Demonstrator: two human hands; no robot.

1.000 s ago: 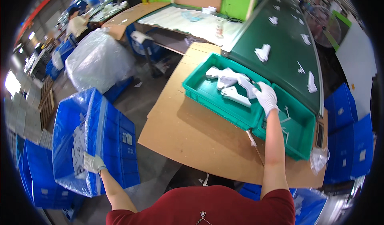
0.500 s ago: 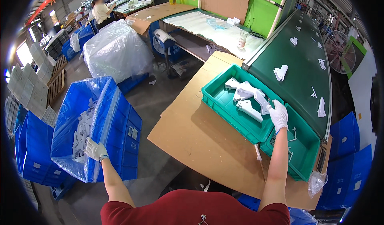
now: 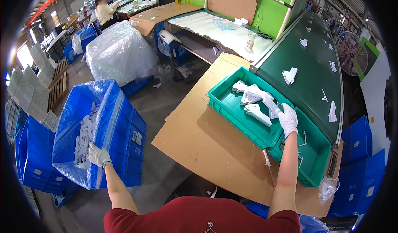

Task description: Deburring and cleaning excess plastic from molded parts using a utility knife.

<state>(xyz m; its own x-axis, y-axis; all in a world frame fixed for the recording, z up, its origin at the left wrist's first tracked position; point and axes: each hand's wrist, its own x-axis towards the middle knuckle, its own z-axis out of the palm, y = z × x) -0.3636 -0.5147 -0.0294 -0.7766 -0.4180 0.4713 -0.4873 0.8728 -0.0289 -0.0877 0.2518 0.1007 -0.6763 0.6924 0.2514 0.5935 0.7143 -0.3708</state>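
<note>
1. Cardboard covers the table (image 3: pixel 199 146) on the near side of the green tray (image 3: pixel 227 100).

2. Well to the left of the green tray, the gloved left hand (image 3: pixel 98 155) rests at the near rim of a lined blue bin (image 3: pixel 128 146), beside the pale pieces (image 3: pixel 85 135) inside; whether its fingers grip the rim or a piece, I cannot tell.

3. At the right end of the green tray, the gloved right hand (image 3: pixel 287 119) has its fingers bent over the rim; whether they are clamped on anything is hidden. The two hands are far apart.

4. Inside the green tray, the chunky white parts (image 3: pixel 253 94) lie loosely overlapped, just left of the right hand, which is much the nearer. The nearest-lying part (image 3: pixel 258 114) has its long axis slanting from back-left to front-right, roughly toward that hand's wrist; this relation seems the deciding one.

5. Right of the green tray, a second tray (image 3: pixel 317 156) holds thin white pieces (image 3: pixel 304 138).

6. Beyond the green tray, a dark green conveyor belt (image 3: pixel 296 57) carries scattered white pieces (image 3: pixel 290 75).
</note>
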